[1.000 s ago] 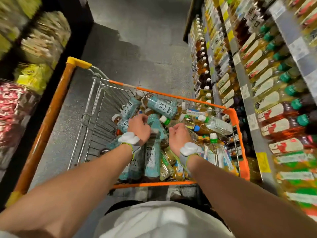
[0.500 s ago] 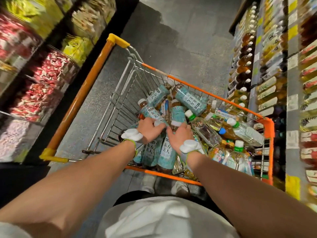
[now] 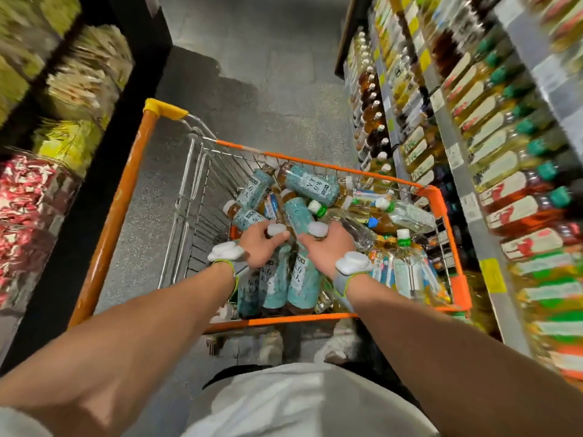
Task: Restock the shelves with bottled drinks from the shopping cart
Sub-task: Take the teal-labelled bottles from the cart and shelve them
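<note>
Two hands [image 3: 260, 246] [image 3: 329, 249] grip two teal bottles [image 3: 275, 287] [image 3: 303, 280], one cart [image 3: 315, 166]

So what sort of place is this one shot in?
Most likely a supermarket drinks aisle: a wire shopping cart heaped with bottled drinks, bottle-stocked shelves on the right, packaged snacks on the left.
</note>
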Available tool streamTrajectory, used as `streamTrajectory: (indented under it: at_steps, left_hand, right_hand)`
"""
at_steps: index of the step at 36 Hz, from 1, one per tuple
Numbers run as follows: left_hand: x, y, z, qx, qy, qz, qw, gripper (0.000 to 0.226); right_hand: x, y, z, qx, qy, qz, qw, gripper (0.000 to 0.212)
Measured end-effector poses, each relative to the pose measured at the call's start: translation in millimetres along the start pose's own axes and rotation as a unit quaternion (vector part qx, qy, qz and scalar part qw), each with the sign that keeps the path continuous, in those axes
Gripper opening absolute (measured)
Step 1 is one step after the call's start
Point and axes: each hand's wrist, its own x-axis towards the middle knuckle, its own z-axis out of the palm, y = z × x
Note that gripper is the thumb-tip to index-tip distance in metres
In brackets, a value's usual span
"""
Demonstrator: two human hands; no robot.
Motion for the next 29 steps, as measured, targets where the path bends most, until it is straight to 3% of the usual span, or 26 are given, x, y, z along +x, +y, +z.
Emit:
streamTrajectory:
  at_steps: [8, 14, 20, 29]
  left_hand:
    - [-1, 93, 14, 0.041, -0.031, 0.174, 0.983, 0.048]
    - [-4, 151, 36, 0.078, -0.020, 0.253, 0.964, 0.035]
    - [-67, 251, 103, 0.091, -0.072, 0.395, 0.911, 0.039]
    - [-175, 349, 178, 0.041, -0.042, 0.584, 0.809, 0.039]
  right_hand:
    - [-23, 10, -69, 0.062, 0.144, 0.001, 0.988, 0.050]
    - [-37, 29, -120, 0.089, 0.232, -0.008, 0.969, 0.055]
    - [-98, 75, -212, 0.151, 0.401, 0.015, 0.903, 0.053]
    - [-198, 106, -303, 0.152, 0.593, 0.021, 0.790, 0.047]
